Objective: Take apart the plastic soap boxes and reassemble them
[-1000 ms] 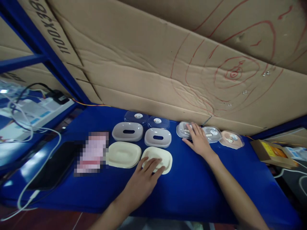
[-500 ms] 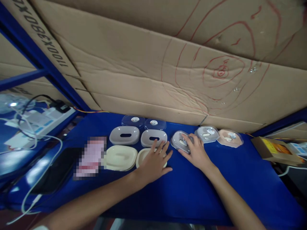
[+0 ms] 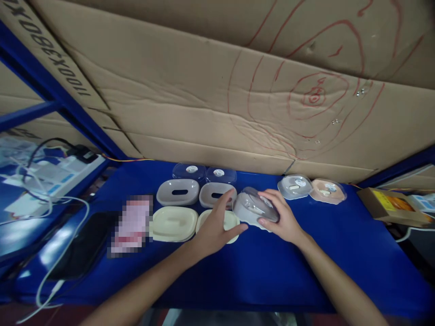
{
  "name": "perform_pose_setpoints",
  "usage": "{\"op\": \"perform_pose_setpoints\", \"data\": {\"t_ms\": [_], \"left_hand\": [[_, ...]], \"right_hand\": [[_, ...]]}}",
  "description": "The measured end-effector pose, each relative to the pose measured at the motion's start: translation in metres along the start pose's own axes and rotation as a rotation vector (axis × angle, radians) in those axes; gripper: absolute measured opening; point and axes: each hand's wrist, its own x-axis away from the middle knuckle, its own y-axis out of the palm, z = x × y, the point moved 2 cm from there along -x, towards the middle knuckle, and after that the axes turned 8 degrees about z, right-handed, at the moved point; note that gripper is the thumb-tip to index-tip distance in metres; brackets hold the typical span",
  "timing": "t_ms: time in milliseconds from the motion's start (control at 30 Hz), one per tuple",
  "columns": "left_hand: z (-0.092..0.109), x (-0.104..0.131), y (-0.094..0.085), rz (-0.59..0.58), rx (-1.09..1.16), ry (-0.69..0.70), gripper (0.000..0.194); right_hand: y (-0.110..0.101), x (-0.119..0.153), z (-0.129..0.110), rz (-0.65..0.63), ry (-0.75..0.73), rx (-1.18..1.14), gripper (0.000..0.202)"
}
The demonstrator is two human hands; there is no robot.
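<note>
My right hand (image 3: 284, 219) grips a grey soap dish (image 3: 249, 209) with a clear lid by its right end, tilted and lifted off the table. Close to its left end is my left hand (image 3: 215, 226), open, thumb and fingers apart, holding nothing. Partly behind that hand are a light grey oval tray with a slot (image 3: 208, 194) and a cream oval piece (image 3: 232, 221). To their left lie another slotted grey tray (image 3: 165, 194) and another cream piece (image 3: 175, 223). Two clear lids with round labels (image 3: 183, 172) are at the back.
Farther right on the blue table (image 3: 326, 262) stand a lidded grey soap dish (image 3: 288, 191) and a lidded peach one (image 3: 328, 197). A brown box (image 3: 387, 210) is at the right edge. A black phone-like slab (image 3: 79, 249), white cable and power strip (image 3: 61, 185) occupy the left. Cardboard (image 3: 176, 90) walls the back.
My right hand has picked up the lidded soap dish and tilted it, bringing it slightly nearer and leftward. My left hand has turned, its thumb and fingers opening toward the dish.
</note>
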Motion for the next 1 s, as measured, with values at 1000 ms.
{"op": "perform_pose_setpoints", "data": {"t_ms": [1000], "left_hand": [[0.021, 0.022, 0.022, -0.263, 0.571, -0.313, 0.107]], "right_hand": [[0.033, -0.037, 0.099, -0.166, -0.003, 0.521, 0.061]]}}
